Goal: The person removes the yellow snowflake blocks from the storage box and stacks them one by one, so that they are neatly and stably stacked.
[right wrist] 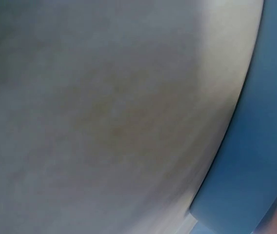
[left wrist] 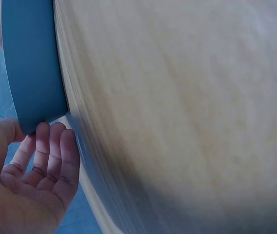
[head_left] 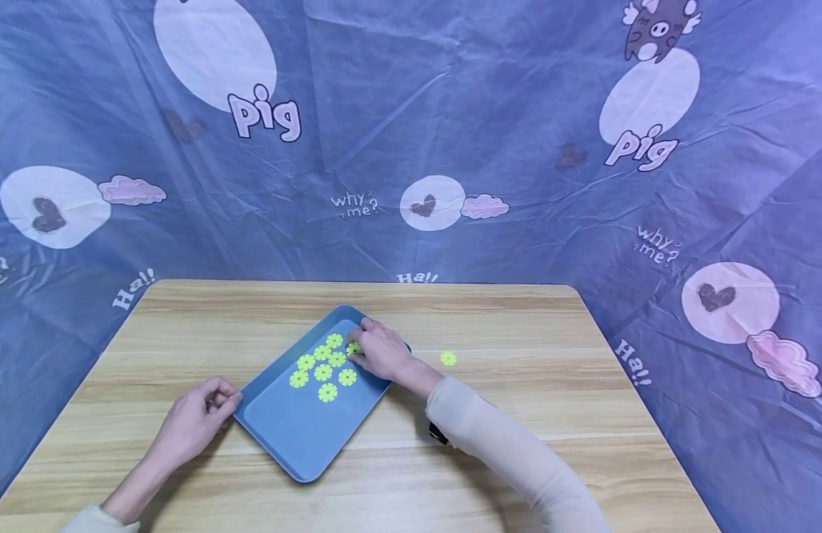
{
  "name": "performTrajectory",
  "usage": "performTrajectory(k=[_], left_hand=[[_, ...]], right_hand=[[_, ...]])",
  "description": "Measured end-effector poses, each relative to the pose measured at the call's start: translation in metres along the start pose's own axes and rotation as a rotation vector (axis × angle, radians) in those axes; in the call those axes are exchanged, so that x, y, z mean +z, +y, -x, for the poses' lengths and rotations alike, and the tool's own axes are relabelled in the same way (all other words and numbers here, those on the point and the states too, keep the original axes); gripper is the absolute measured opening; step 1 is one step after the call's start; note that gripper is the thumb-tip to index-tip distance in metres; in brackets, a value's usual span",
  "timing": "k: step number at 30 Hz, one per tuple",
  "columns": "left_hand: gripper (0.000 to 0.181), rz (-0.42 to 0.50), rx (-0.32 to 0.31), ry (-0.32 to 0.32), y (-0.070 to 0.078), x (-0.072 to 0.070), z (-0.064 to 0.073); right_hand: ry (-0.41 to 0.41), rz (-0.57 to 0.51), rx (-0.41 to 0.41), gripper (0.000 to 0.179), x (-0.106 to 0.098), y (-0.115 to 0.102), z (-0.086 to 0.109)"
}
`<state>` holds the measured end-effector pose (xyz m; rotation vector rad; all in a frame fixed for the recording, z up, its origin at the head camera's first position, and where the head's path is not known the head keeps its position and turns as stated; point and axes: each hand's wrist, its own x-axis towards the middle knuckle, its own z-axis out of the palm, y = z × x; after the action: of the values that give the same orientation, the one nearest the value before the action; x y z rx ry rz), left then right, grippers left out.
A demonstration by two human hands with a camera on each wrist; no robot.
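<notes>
A blue rectangular tray (head_left: 304, 437) lies at a slant on the table. Several yellow-green snowflake building discs (head_left: 323, 372) are spread flat over its far half. My left hand (head_left: 196, 414) pinches the tray's left corner; in the left wrist view the thumb is at the rim and the fingertips touch the outer wall. Over the tray's far right side, my right hand (head_left: 382, 352) has thumb and finger around one disc (head_left: 354, 347), partly hidden by them. Only a blurred bit of that hand shows in the right wrist view, beside the tray's wall (right wrist: 250, 131).
One more disc (head_left: 448, 358) lies on the wooden table (head_left: 517, 318), right of the tray. Under the right forearm a small black object (head_left: 438, 434) shows in part. Blue printed cloth (head_left: 384, 133) hangs behind and along both sides of the table.
</notes>
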<state>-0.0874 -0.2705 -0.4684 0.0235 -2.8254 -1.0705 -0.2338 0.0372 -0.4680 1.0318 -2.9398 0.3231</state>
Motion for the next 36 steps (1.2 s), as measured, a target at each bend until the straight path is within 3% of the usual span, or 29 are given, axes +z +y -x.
performTrajectory(k=[14, 36], left_hand=[[0.006, -0.005, 0.007, 0.002, -0.001, -0.002, -0.001], [0.004, -0.017, 0.009, -0.01, -0.001, -0.003, -0.002]], right_hand=[[0.095, -0.032, -0.033, 0.013, -0.006, 0.004, 0.01], [0.184, -0.206, 0.02, 0.014, -0.026, 0.021, 0.046]])
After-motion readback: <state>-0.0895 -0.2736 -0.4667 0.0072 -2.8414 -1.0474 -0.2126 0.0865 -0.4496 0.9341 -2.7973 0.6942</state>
